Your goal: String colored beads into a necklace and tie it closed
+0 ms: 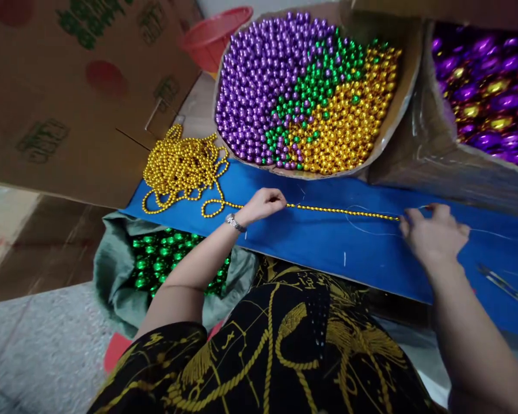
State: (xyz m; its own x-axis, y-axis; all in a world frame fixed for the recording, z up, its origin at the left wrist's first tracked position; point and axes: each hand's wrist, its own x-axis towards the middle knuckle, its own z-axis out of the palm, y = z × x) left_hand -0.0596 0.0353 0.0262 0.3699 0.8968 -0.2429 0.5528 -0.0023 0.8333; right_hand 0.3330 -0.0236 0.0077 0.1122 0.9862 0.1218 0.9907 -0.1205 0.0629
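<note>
Across the blue board (328,247), seen from the head camera, a gold bead strand (341,211) lies stretched in a straight, thin line of small, glossy metallic beads. Its left end runs into a loose gold bead pile (179,164) at the board's left corner. The left hand (263,204) rests on the strand near mid-board, fingers curled closed over it, wrist bent and bearing a wristwatch (234,222). The right hand (434,233) is at the strand's right end, fingertips pinched closed on it, palm down, forearm angled in from the lower right. A thin pale thread (362,227) loops on the board between the hands. Behind the board sits a cardboard box (408,75) of purple, green and gold beads. Small snips (501,282) lie on the board at far right.
</note>
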